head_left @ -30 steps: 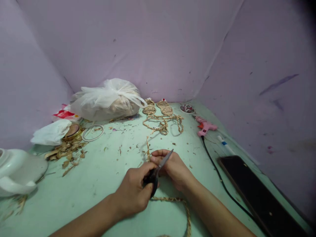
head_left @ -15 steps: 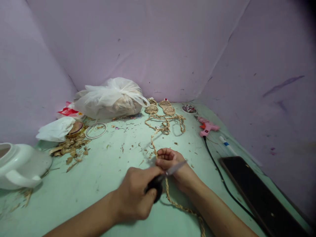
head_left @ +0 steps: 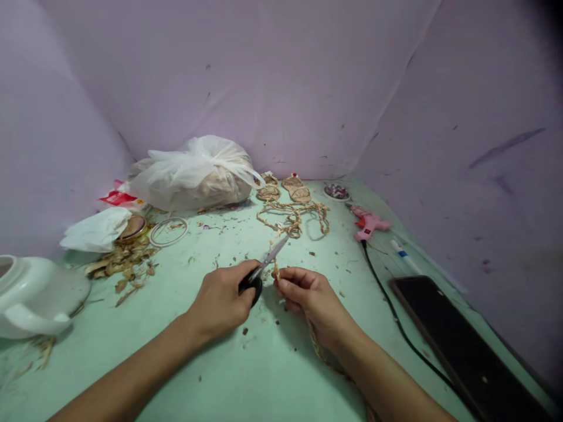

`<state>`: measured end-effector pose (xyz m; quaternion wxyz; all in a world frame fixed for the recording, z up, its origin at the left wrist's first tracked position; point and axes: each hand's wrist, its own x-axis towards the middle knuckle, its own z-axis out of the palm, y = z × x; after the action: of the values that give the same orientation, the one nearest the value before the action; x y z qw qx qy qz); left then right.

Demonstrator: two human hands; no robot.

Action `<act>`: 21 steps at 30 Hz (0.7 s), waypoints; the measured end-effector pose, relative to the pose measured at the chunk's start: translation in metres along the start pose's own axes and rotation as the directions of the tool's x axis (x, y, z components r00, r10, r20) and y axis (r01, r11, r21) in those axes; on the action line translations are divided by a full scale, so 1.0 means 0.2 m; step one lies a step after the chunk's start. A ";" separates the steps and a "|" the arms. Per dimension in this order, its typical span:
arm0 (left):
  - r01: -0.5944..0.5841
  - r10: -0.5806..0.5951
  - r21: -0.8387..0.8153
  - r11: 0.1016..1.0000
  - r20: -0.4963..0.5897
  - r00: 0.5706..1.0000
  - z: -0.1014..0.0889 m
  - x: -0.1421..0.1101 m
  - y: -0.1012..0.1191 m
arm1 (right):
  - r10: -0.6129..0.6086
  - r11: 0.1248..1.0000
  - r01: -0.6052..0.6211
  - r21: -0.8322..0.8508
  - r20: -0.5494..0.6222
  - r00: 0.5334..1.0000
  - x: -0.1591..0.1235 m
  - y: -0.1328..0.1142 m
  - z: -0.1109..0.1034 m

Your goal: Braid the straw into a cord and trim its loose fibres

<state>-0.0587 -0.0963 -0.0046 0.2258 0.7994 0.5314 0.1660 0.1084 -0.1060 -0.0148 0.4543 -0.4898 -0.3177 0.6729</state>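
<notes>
With our left hand (head_left: 226, 300) we are grasping the black-handled scissors (head_left: 264, 269), their blades slanting up beside the cord's end. With our right hand (head_left: 310, 296) we are pinching the braided cord (head_left: 276, 271) in a fingertip grip, its length trailing beneath that wrist toward us, over the green surface (head_left: 176, 363). Both hands are staying apart.

Pale purple walls (head_left: 281, 88), three faces meeting at creased corners, scattered dark marks; pale green bench surface (head_left: 176, 363); light soft, upper right corner dark.
</notes>
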 end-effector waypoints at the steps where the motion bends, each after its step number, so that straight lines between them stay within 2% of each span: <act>1: 0.012 -0.012 -0.022 1.000 -0.010 1.000 -0.01 0.00 0.00 | -0.015 1.000 0.015 0.014 -0.012 1.000 0.01 0.00 -0.01; 3: -0.003 0.003 -0.012 1.000 -0.024 1.000 -0.02 -0.01 0.00 | -0.040 0.998 0.042 0.037 -0.031 0.999 0.02 0.00 -0.01; 5: -0.067 0.069 0.056 0.996 -0.043 0.997 -0.02 -0.01 -0.01 | -0.060 0.997 0.062 0.056 -0.044 0.997 0.03 -0.01 -0.02; 8: -0.163 0.179 0.180 0.970 -0.074 0.981 0.00 -0.01 -0.03 | -0.077 0.993 0.082 0.081 -0.066 0.995 0.03 -0.02 -0.02; 13: -0.241 0.288 0.317 0.917 -0.109 0.951 0.02 0.00 -0.05 | -0.092 0.991 0.099 0.086 -0.077 0.993 0.03 -0.01 -0.03; 21: -0.265 0.316 0.365 0.892 -0.085 0.945 0.00 0.00 -0.02 | -0.073 0.996 0.075 0.054 -0.044 0.996 0.02 -0.01 -0.02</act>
<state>-0.0625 -0.0955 -0.0066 0.0147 0.8832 0.4414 0.1577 0.1132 -0.1020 -0.0160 0.4992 -0.4789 -0.3070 0.6536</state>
